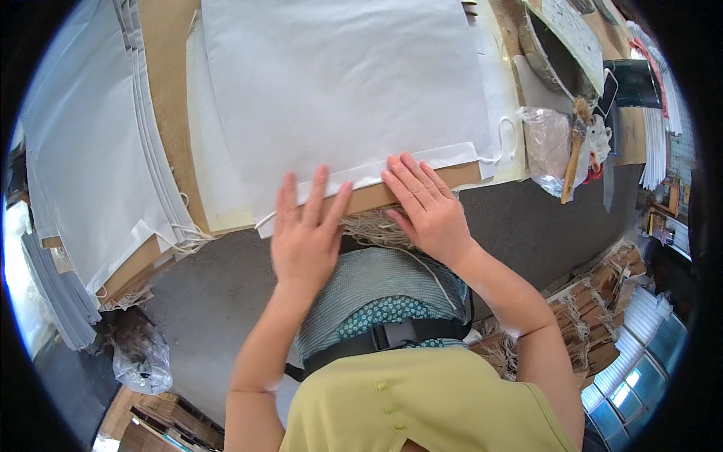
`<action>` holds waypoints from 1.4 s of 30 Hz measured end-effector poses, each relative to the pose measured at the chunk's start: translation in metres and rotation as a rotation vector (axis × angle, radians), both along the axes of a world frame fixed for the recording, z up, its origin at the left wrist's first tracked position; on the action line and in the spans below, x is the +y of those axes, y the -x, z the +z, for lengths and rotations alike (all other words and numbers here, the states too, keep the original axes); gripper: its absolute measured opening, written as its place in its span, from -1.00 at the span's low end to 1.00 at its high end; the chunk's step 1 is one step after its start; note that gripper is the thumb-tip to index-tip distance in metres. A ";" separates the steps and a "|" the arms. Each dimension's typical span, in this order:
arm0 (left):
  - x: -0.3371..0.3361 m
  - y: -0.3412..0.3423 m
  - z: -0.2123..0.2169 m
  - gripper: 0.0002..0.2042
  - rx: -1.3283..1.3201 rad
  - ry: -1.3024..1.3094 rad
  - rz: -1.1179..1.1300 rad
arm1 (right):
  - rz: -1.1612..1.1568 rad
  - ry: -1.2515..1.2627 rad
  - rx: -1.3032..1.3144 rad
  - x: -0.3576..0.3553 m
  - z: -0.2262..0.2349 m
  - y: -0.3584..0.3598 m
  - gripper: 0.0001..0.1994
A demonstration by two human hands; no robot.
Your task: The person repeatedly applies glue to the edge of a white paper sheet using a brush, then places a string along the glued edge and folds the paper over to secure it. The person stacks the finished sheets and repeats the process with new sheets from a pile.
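- A large white, smooth, paper-like sheet (346,90) lies flat on the bench (169,83), directly ahead of the person and stretching away from the body.
- Its near edge carries a narrow white folded strip (456,155), whose long axis runs left to right, across the line of reach, with the right end higher in view and the left end nearer the body.
- A thin white cotton cord (489,160) comes out at the strip's right end and loops on the bench side; a short piece also shows at the left end.
- The left hand (307,237) is open, palm down, fingers spread across the strip's left part, tips reaching onto the sheet.
- The right hand (428,211) is open too, fingers nearly together, pressed flat right of the strip's middle; it is the nearer to the looped cord.
- Neither hand grips anything; a flat brown band (369,197) shows between them, below the strip.
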State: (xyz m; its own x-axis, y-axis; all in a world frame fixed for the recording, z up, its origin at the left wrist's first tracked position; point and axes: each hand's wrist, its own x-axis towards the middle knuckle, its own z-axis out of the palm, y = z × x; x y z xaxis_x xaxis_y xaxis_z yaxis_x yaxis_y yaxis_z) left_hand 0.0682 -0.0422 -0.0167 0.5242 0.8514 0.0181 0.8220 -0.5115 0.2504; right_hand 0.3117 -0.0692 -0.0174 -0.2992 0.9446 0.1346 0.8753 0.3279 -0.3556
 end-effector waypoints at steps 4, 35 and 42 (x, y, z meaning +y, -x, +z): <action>0.000 0.039 0.023 -0.26 -0.139 0.187 0.106 | -0.131 0.025 -0.102 -0.011 0.000 -0.056 -0.36; 0.000 0.272 0.118 -0.72 -0.923 -0.909 1.032 | 0.249 0.300 0.671 0.146 0.007 0.164 -0.79; -0.014 0.167 0.211 -0.69 -1.360 0.057 -0.649 | -0.113 -0.464 -0.036 0.315 0.022 0.018 -0.73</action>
